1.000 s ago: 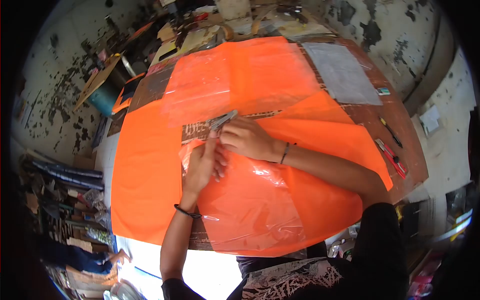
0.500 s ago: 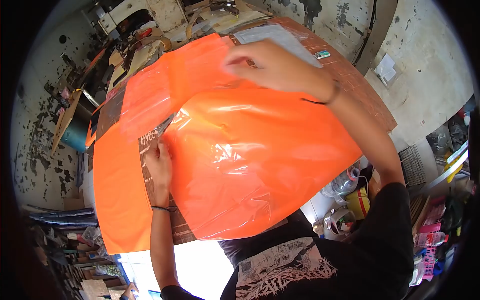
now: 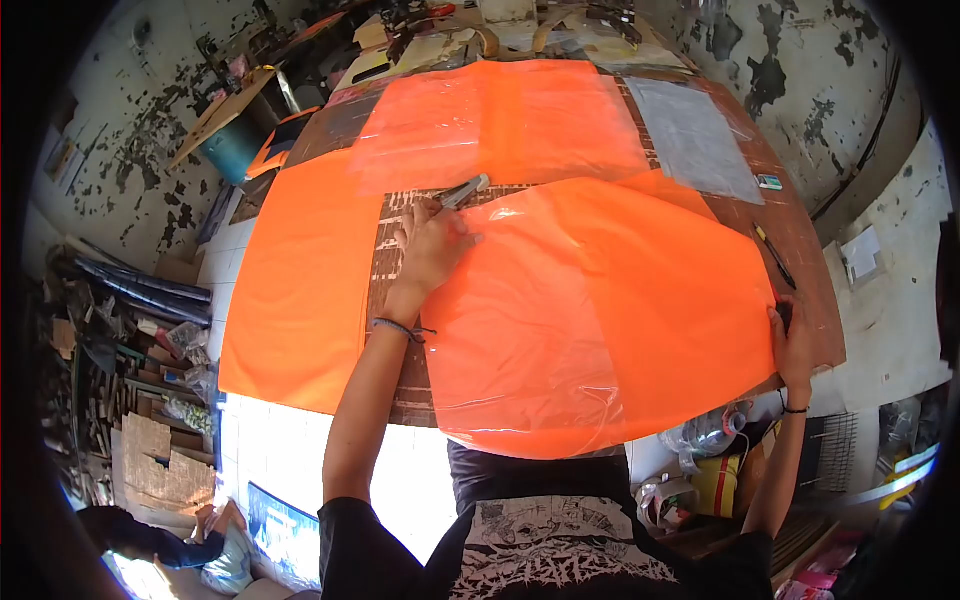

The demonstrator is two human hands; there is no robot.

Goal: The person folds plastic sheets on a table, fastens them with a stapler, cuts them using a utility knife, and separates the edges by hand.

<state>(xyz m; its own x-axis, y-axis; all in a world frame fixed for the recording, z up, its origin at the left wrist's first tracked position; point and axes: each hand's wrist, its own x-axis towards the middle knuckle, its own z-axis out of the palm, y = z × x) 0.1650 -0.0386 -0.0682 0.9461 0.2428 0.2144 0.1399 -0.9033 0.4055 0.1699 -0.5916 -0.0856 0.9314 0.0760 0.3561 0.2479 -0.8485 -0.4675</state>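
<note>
An orange sheet (image 3: 680,290) lies in front of me, its left half under glossy clear plastic (image 3: 520,350), and its near edge reaches my waist. My left hand (image 3: 435,250) is at its upper left corner, fingers curled and thumb on the plastic-covered edge. Touching or nearly touching those fingertips is a silver-grey metal tool (image 3: 465,191); whether it is held I cannot tell. My right hand (image 3: 793,345) grips the sheet's right edge, a small dark thing showing by the fingers. Beyond it lies a black-and-yellow pen-like tool (image 3: 775,257).
Another orange panel (image 3: 300,290) lies left on the brown table (image 3: 405,385). Farther back are plastic-covered orange pieces (image 3: 500,120), a grey translucent sheet (image 3: 695,135) and a small green-white box (image 3: 769,182). A person (image 3: 170,545) sits low at left. A bottle (image 3: 710,430) stands below right.
My right hand has moved from above the back pieces down to the sheet's right edge. The sheet now lies flatter, its plain right half showing. The view has turned.
</note>
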